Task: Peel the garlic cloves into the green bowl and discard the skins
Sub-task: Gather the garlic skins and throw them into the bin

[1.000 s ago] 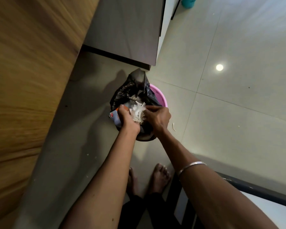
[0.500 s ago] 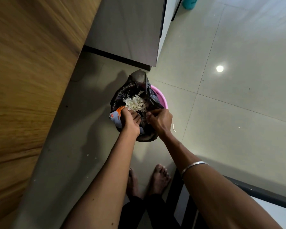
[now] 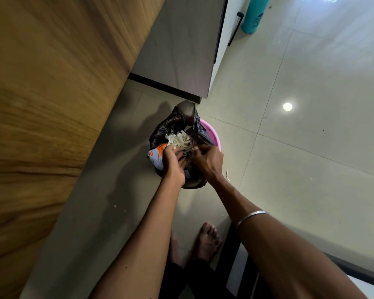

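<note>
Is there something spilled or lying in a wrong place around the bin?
Yes. A pale curled garlic skin lies on the tiled floor right of the pink bin with its black plastic liner, outside it. Smaller pale flecks lie on the floor at left.

Silver bangle [image 3: 251,216], bare feet [image 3: 205,240]

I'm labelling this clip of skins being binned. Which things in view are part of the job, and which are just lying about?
Part of the job:
garlic skins
bin bag
pink bin
left hand
right hand

Just lying about:
teal bottle
cabinet
bangle
packet
</note>
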